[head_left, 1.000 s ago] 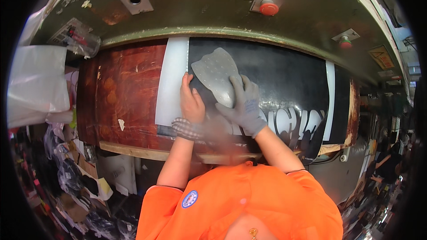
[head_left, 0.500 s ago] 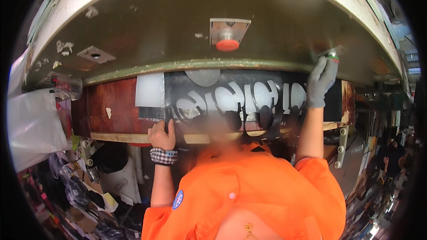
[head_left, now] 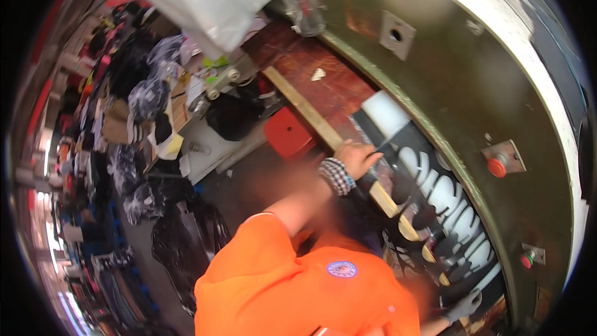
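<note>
Along the counter (head_left: pixel 339 78), I can't tell whether the left hand's (head_left: pixel 356 158) or gloved right hand's (head_left: pixel 465 307) fingers grip the cut-out black sheet (head_left: pixel 410 138); uneven pulling could tear it.

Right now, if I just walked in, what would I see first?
Probably the bright orange shirt, bottom middle. Next, the red stool-like thing left of the wooden strip, and curvy white shapes along the black sheet, at right. The grey-gloved right hand, lower right, stands out too: the left hand is bare.

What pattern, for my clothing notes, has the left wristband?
The wristband is checked dark and white; head view.
</note>
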Demonstrator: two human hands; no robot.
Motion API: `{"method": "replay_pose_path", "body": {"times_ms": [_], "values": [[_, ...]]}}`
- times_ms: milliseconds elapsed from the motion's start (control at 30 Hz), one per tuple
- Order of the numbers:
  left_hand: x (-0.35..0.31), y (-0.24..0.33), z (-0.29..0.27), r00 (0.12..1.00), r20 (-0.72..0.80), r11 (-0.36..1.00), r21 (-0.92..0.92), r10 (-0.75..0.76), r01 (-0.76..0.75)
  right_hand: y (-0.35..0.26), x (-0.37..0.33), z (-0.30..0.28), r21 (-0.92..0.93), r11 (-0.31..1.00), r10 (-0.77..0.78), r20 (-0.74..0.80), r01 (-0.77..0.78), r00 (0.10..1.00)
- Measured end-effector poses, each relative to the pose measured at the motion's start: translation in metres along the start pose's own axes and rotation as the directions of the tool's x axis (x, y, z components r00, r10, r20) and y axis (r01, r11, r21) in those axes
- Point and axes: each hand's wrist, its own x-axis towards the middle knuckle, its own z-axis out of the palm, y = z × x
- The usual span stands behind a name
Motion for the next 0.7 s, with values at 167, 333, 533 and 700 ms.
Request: {"method": "replay_pose_path", "body": {"times_ms": [167, 333, 533, 700], "values": [[-0.021, -0.002, -0.019, 0.998, 0.018, 0.988, -0.142, 0.064, -0.061, 0.011, -0.032, -0.022, 0.011, 0.999, 0.041, 0.159, -0.043, 0.986], [-0.067, -0.004, -0.052, 0.973, 0.194, 0.992, -0.024, 0.123, -0.121, -0.054, -0.097, -0.039, 0.023, 0.994, -0.108, -0.059, 0.11, 0.992], [-0.094, -0.005, -0.054, 0.964, 0.261, 0.993, 0.119, -0.053, 0.022, -0.241, -0.189, 0.086, 0.435, 0.579, -0.812, 0.238, 0.689, 0.533], [-0.13, -0.007, -0.068, 0.966, 0.255, 0.987, 0.163, -0.037, -0.005, -0.271, -0.269, 0.116, 0.406, 0.517, -0.852, 0.165, 0.753, 0.496]]}}
